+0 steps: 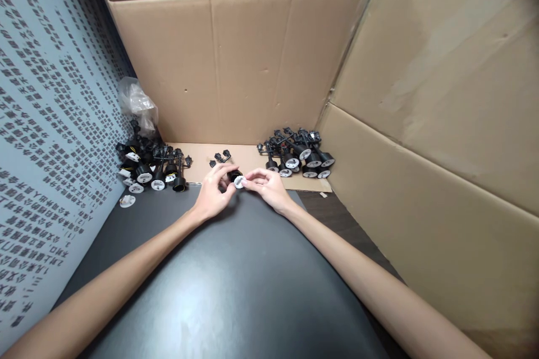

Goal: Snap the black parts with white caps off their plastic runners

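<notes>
A: Entry 1, grip state?

B: L hand [215, 189]: part-curled, thumb & fingers round blk base [234, 174]. R hand [269, 189]: fingertips pinched on wht disc [240, 182]. You've one pc. per grip.

A: Pos. of both pcs.?

B: Btwn your two grips: base at L fingertips, disc at R fingertips, nr side of the base's end. Touching or just apart: can't tell. Grey surface [236, 258] runs nr side of the grip, toward you.

A: Handling notes, pls.

B: Judged best: (1) L grip firm on base wall, so it can't roll; (2) R grip light, on disc rim; (3) disc face square to base end, not tilted; (4) your L thumb clear of the rim. Also: L heap [144, 173] shows thin yellow wires; check yours for one, as it could get nipped.

A: Stock round the grip?

B: Just beyond L fingers: blk lantern heads [222, 157]; link to your base hidden. L of grip: said heap, w/ loose disc [127, 201] at its nr edge. R of grip: R heap [312, 159], near your knuckles, many ends w/ wht faces. Suggest turning pcs. toward you, elbows in, to avoid knocks.
</notes>
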The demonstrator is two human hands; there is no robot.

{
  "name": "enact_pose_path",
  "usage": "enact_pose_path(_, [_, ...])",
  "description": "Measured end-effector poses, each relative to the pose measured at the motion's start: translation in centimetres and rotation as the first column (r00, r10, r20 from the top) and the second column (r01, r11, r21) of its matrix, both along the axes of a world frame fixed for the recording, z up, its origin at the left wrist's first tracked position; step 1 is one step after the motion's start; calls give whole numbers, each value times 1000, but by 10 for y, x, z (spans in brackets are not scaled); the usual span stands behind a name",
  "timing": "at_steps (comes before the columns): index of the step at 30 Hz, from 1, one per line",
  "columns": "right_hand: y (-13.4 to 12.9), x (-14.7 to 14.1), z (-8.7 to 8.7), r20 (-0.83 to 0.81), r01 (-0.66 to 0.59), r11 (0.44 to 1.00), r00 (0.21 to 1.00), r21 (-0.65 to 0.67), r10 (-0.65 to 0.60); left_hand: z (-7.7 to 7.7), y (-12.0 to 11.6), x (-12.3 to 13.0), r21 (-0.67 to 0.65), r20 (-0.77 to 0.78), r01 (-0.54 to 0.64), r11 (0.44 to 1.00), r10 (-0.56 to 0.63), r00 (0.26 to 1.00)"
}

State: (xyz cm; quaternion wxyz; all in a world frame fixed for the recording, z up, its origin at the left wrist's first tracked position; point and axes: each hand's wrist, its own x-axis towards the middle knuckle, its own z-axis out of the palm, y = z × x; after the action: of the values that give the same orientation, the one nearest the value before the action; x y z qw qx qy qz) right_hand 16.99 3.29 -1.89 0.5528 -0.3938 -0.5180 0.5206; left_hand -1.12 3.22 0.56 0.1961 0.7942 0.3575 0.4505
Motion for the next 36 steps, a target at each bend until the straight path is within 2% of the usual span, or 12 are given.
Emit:
enact_pose_path(7, [-1, 1, 3, -73, -57, 998, 996, -42, 54, 1, -1, 0, 26, 10, 21, 999, -21, 1000])
enact_pose_path(13, [-1, 0, 6, -142, -31, 997, 990, -75, 20, 0, -1, 0, 6, 41, 45, 999, -45, 998])
enact_pose_path(21, [0, -1, 7, -144, -5, 996, 990, -93, -8, 0, -4, 0, 2, 16, 62, 998, -62, 998])
enact_pose_path(28, [-1, -3, 7, -42, 77, 996, 996, -45, -79, 0, -6, 0, 47, -38, 61, 997, -59, 998])
enact_pose_path(36, [-6, -8, 12, -59, 53, 990, 996, -130, -61, -4, -4, 2, 57, 2, 38, 998, -38, 999])
